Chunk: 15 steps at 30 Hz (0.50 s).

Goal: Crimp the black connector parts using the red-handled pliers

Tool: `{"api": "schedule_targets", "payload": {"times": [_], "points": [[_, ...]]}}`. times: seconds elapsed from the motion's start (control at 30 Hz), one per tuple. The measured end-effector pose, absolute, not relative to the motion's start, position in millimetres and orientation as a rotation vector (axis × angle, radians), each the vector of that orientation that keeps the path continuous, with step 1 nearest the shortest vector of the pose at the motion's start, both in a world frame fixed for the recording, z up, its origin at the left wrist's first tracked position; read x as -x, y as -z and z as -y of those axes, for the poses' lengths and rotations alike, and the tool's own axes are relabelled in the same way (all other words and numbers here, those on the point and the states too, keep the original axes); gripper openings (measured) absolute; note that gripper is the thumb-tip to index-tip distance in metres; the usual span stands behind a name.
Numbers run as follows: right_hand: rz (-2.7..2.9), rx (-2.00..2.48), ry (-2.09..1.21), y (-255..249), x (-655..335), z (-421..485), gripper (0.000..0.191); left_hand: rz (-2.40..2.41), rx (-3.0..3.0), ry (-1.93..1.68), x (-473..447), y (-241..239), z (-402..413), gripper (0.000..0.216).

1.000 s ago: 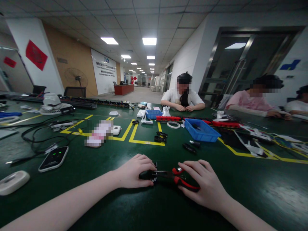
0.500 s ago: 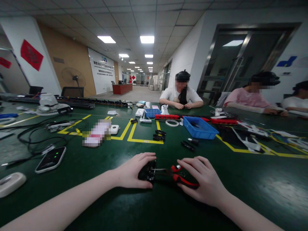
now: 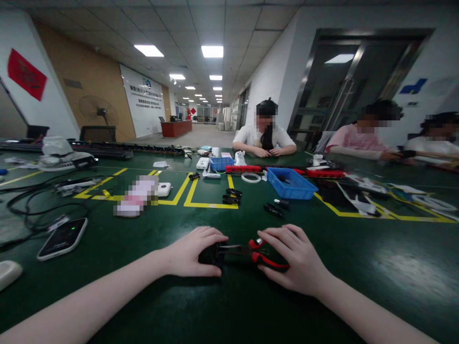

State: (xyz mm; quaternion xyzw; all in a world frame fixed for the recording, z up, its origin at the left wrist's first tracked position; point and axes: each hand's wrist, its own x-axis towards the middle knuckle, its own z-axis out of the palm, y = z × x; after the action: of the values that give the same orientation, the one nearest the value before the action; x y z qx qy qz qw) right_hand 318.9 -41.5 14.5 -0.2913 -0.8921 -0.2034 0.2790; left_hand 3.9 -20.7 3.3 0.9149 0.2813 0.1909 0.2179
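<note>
My left hand [image 3: 191, 253] is curled over a small black part [image 3: 211, 254] on the green table [image 3: 229, 306], holding it down. My right hand [image 3: 292, 260] wraps over the red and black handles of a pair of pliers [image 3: 251, 251]. The thin metal jaws of the pliers reach left into the black part. Both hands rest on the table near its front edge, close together.
A blue bin [image 3: 289, 184], small black parts [image 3: 229, 196] and yellow floor-tape lines lie beyond my hands. A phone [image 3: 62, 237] and cables lie at left. Three people sit at the far and right sides of the table.
The view has shifted slightly, so everything sits a little further left and higher. My left hand has closed further over the black part. The pliers stay in my right hand.
</note>
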Motion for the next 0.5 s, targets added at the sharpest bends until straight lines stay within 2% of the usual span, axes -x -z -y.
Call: {"api": "schedule_targets", "payload": {"times": [0.5], "points": [[2.371,0.862,0.075,-5,-321,44,0.052,-0.916,-2.508,-0.601,-3,-4,27,0.066]]}}
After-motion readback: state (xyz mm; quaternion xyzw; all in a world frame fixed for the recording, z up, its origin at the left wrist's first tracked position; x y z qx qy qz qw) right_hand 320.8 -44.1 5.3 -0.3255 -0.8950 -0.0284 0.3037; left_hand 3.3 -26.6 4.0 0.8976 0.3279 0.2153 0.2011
